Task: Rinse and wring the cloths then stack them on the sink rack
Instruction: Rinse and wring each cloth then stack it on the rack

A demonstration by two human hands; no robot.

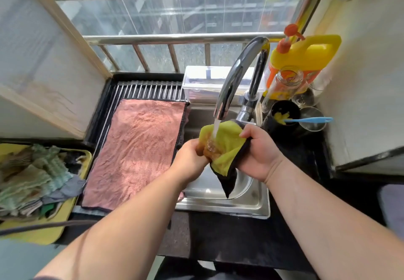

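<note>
A yellow cloth with a black edge hangs over the steel sink, under water running from the chrome tap. My left hand grips the cloth's left side where the water lands. My right hand grips its right side, and a black corner dangles below both hands. A pink cloth lies spread flat on the black sink rack to the left of the sink.
A yellow tray at the far left holds a pile of several crumpled cloths. Behind the tap stand a clear plastic box, a yellow detergent jug, glasses and a black cup with a blue brush.
</note>
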